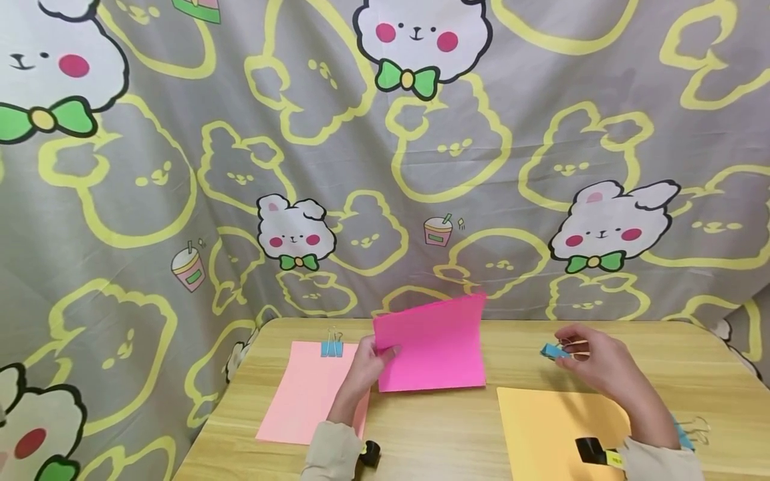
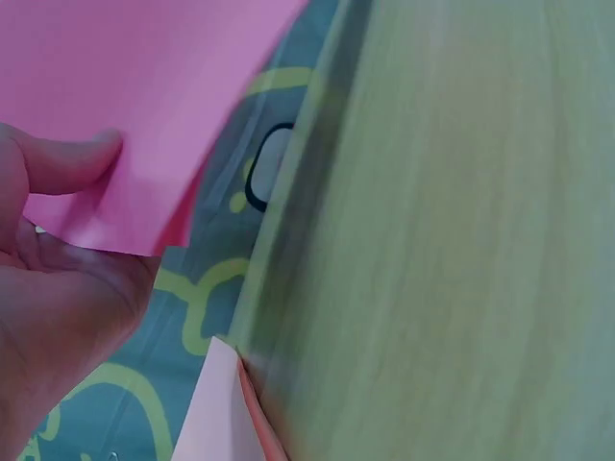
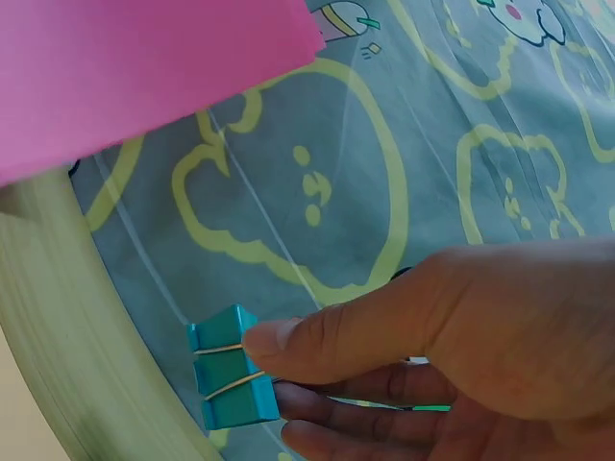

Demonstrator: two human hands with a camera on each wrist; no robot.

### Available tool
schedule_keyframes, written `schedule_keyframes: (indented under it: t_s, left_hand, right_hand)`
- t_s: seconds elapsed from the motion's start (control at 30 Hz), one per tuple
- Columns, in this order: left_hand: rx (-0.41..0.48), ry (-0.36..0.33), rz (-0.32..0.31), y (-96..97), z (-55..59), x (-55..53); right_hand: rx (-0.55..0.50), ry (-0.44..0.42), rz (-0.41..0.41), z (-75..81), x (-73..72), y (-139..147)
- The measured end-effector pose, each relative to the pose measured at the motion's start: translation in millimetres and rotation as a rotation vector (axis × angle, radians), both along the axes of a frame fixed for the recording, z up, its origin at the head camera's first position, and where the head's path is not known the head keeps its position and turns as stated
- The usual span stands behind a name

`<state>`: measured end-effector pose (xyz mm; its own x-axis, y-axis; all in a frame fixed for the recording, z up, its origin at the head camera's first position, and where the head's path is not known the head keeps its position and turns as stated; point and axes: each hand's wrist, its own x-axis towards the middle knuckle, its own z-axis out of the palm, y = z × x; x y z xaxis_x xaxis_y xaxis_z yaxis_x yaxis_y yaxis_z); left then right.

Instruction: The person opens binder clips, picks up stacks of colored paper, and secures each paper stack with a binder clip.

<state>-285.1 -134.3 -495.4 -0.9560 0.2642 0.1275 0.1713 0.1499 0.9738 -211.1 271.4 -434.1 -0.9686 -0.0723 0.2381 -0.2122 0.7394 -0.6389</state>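
My left hand point(image 1: 365, 366) pinches the left edge of a stack of bright pink paper point(image 1: 430, 347), thumb on its front face. The stack stands tilted up over the middle of the table. In the left wrist view, the thumb presses on the pink paper point(image 2: 144, 115) close to a corner. Off to the right, my right hand point(image 1: 601, 357) pinches a blue binder clip point(image 1: 554, 351) by its wire handles. The right wrist view shows this binder clip point(image 3: 231, 370) between thumb and fingers, apart from the paper.
On the wooden table point(image 1: 433, 434), light pink paper point(image 1: 307, 394) lies at left with a blue binder clip point(image 1: 332, 349) on its top edge. Orange-yellow paper point(image 1: 553, 427) lies under the right forearm, and another clip point(image 1: 686, 434) shows beside that arm. A patterned curtain point(image 1: 361, 167) hangs behind.
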Motion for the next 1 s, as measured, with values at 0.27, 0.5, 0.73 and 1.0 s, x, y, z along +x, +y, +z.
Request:
schedule_keyframes:
  t_s: [0.27,0.5,0.73,1.0]
  left_hand:
    - [0.095,-0.173,-0.008,-2.4,-3.2,-1.8]
    - [0.156,-0.185,0.019,-1.6,-0.7,-2.5]
    - [0.099,0.042,0.080,1.5,9.0,-0.2]
    - [0.026,0.082,0.052,-3.2,6.9,-1.4]
  right_hand:
    - [-0.018,0.009,0.002,-0.7,-0.5,0]
    - [-0.022,0.029,-0.003,-2.0,-1.9,-4]
    - [-0.036,0.029,-0.002,-2.1,-2.6,-6]
    - [-0.044,0.027,0.003,-2.0,-2.9,-7]
